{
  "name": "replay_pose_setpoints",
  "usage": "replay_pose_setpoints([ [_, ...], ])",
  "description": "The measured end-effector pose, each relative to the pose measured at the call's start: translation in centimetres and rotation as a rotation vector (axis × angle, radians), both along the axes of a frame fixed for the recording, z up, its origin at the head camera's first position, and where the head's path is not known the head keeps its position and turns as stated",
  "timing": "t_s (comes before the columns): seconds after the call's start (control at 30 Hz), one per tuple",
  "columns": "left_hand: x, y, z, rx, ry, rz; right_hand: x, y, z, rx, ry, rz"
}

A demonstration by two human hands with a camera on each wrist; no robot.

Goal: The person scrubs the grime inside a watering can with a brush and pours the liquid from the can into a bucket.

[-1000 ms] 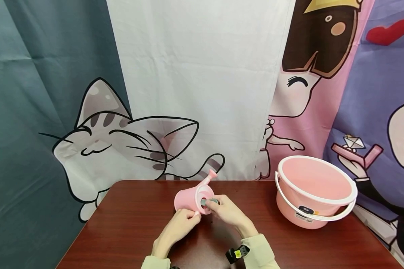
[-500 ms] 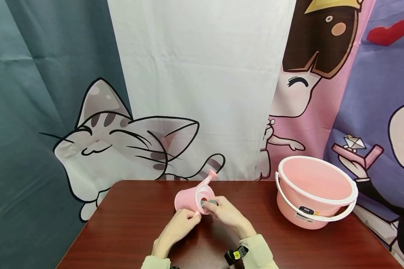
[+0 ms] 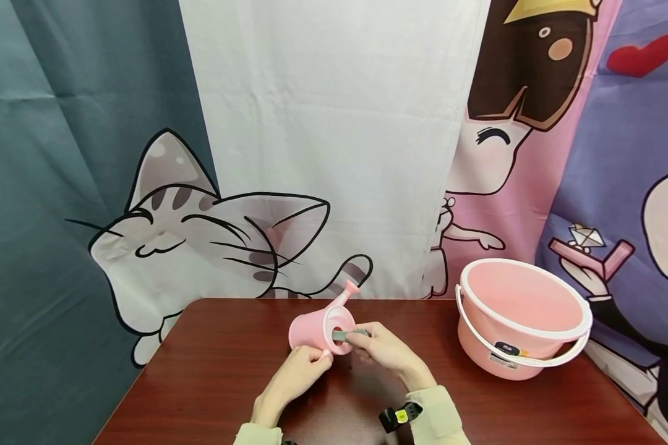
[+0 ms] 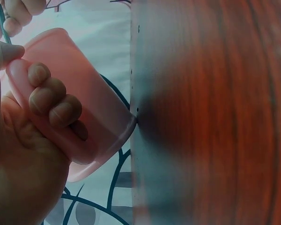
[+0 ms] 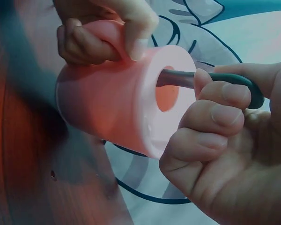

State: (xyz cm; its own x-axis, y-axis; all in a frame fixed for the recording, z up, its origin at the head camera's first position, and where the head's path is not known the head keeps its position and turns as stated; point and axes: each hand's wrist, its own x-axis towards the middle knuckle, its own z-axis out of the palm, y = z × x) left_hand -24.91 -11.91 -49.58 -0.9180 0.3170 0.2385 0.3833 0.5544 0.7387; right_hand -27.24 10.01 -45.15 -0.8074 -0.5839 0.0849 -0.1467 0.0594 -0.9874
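A pink watering can (image 3: pixel 308 330) is tipped on its side, with its round opening facing the right hand and its spout pointing up and away. The left hand (image 3: pixel 295 374) grips its handle, fingers through the loop in the left wrist view. The right hand (image 3: pixel 389 352) holds a dark green handle (image 5: pixel 232 82) with a metal shaft (image 5: pixel 178 78) between thumb and curled fingers. That shaft passes through the hole in the can's top, and its far end is hidden inside. In the left wrist view the can's bottom edge (image 4: pixel 131 123) is right at the tabletop.
A pink bucket (image 3: pixel 479 357) with a white rim and a lowered white handle stands at the right of the brown table (image 3: pixel 200 377). Printed curtains (image 3: pixel 334 123) hang behind the table. A small drop (image 5: pixel 53 175) lies on the wood near the can.
The right hand has drawn back slightly to the right, and more of the tool shows outside the can. The left hand and the can have stayed in place.
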Motion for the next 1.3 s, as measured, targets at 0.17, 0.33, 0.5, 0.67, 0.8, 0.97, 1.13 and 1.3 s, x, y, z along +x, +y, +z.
replay_pose_setpoints([
  [0.17, 0.0, 0.0, 0.0, 0.007, -0.012, 0.0, 0.2, 0.6, 0.3, 0.005, -0.01, -0.013],
  [0.33, -0.1, 0.0, -0.1, 0.01, -0.015, 0.003, 0.2, 0.9, 0.6, -0.001, -0.02, -0.01],
  [0.5, -0.1, -0.1, -0.1, 0.017, -0.025, 0.007, 0.3, 1.2, 1.0, 0.012, -0.005, -0.006],
  [0.67, -0.1, 0.0, -0.1, 0.024, -0.023, 0.002, 0.4, 1.3, 1.2, 0.018, -0.005, -0.013],
  [0.8, -0.1, 0.0, -0.1, 0.027, -0.018, 0.003, 0.4, 1.1, 1.2, 0.026, 0.004, -0.027],
  [0.97, 0.1, 0.0, -0.2, 0.025, -0.019, 0.003, 0.5, 0.3, 0.7, 0.018, -0.002, -0.024],
  [1.13, 0.2, 0.0, -0.3, 0.016, -0.014, 0.005, 0.4, -0.4, 0.3, -0.012, -0.001, -0.024],
  [1.3, 0.1, 0.1, -0.1, 0.02, -0.005, -0.004, 0.4, -0.9, 0.0, -0.013, 0.005, -0.055],
])
